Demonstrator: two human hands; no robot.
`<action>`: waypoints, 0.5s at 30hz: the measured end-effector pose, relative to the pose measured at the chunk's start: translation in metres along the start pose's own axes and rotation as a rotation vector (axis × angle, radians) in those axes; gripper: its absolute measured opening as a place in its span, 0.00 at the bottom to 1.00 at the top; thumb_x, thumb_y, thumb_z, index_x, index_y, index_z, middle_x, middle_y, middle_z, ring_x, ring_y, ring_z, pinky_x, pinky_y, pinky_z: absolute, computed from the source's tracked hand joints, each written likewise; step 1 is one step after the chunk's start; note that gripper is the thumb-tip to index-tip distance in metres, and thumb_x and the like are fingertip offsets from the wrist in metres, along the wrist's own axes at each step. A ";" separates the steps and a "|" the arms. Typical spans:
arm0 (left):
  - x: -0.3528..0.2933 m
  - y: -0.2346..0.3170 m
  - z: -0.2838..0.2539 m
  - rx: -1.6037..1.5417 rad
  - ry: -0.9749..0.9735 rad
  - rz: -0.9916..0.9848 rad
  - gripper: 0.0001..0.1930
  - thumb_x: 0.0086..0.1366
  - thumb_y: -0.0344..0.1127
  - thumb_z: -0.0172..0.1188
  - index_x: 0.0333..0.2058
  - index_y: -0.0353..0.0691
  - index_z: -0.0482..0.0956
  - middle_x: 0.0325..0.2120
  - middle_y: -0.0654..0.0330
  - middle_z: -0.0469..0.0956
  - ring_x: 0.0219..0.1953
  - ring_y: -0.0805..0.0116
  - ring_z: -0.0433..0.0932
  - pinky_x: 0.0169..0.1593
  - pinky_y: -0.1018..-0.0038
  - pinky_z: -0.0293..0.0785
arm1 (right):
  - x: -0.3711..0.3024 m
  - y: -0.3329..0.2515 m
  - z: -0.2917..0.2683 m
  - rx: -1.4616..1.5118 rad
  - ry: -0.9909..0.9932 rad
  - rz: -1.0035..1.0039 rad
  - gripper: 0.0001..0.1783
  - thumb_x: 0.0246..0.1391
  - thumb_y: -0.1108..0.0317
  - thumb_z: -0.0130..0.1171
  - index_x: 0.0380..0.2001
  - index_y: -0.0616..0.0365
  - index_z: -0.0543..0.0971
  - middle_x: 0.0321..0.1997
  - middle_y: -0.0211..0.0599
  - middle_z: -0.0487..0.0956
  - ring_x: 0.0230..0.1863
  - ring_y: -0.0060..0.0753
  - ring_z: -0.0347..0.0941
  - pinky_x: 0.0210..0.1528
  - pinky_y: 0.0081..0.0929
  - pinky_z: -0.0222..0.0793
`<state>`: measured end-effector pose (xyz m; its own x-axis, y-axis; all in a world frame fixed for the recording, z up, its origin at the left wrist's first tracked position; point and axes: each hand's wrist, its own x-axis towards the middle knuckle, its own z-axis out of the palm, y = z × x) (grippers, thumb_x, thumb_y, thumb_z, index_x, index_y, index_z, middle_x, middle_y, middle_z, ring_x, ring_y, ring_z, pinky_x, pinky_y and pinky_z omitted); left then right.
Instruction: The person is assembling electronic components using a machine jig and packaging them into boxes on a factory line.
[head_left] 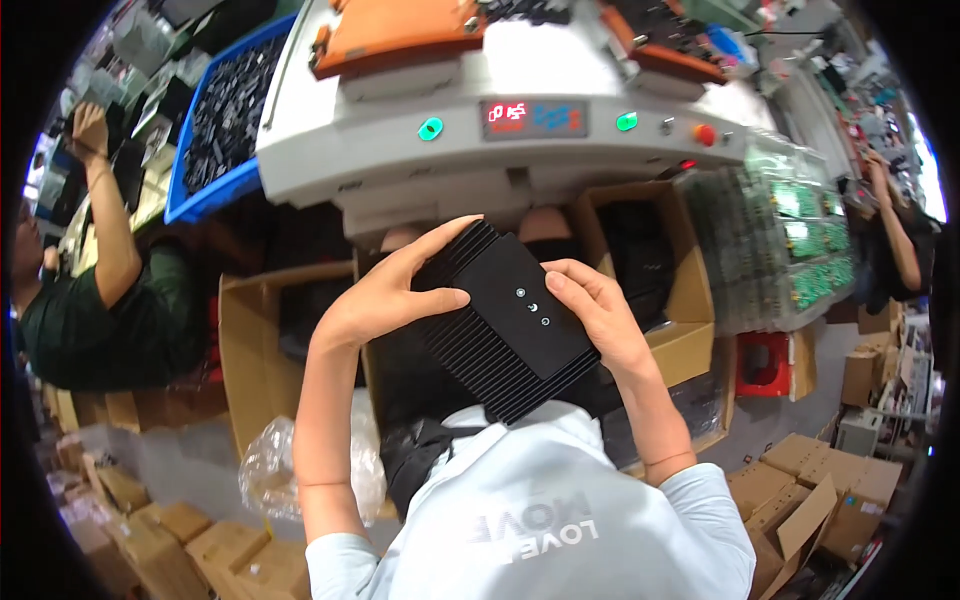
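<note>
Between both hands I hold a black ribbed electronic device case [535, 300], tilted in front of my chest. Its smooth top panel carries a few small white symbols, and ridges run along its sides. My left hand [395, 285] grips the far left edge, the thumb pressed on the ribs and the fingers reaching over the upper corner. On the right side my right hand [600, 305] grips the case, its thumb on the panel edge. Whatever the fingers touch underneath is hidden.
Ahead stands a white machine [380, 150] with green buttons and orange fixtures [400, 35]. A blue bin [215, 190] of black parts sits to its left. Open cardboard boxes [690, 270] flank me; stacked green circuit boards [800, 230] stand right. Two other people work at the sides.
</note>
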<state>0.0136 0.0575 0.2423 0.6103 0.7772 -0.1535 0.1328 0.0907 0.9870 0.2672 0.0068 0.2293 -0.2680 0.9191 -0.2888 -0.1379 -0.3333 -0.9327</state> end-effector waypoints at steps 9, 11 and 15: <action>0.115 0.058 0.085 -0.049 -0.186 0.206 0.34 0.56 0.33 0.67 0.61 0.34 0.65 0.52 0.58 0.73 0.55 0.70 0.69 0.61 0.74 0.60 | -0.089 -0.075 -0.062 -0.221 0.499 -0.352 0.13 0.64 0.67 0.52 0.46 0.65 0.77 0.37 0.26 0.80 0.37 0.12 0.73 0.41 0.13 0.69; 0.132 0.054 0.104 -0.094 -0.255 0.282 0.34 0.56 0.35 0.67 0.61 0.35 0.65 0.52 0.58 0.73 0.55 0.70 0.69 0.60 0.75 0.61 | -0.106 -0.078 -0.069 -0.233 0.554 -0.376 0.13 0.64 0.67 0.52 0.46 0.65 0.77 0.37 0.26 0.79 0.37 0.11 0.73 0.41 0.12 0.69; 0.145 0.056 0.129 -0.010 -0.301 0.333 0.34 0.56 0.37 0.67 0.60 0.36 0.66 0.53 0.56 0.73 0.55 0.69 0.69 0.61 0.74 0.60 | -0.130 -0.070 -0.082 -0.217 0.650 -0.369 0.13 0.64 0.67 0.52 0.46 0.65 0.77 0.37 0.26 0.80 0.37 0.11 0.73 0.40 0.12 0.69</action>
<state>0.2108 0.0950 0.2694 0.8190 0.5490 0.1669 -0.1160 -0.1264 0.9852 0.3900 -0.0725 0.3144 0.3813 0.9235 0.0423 0.0982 0.0051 -0.9952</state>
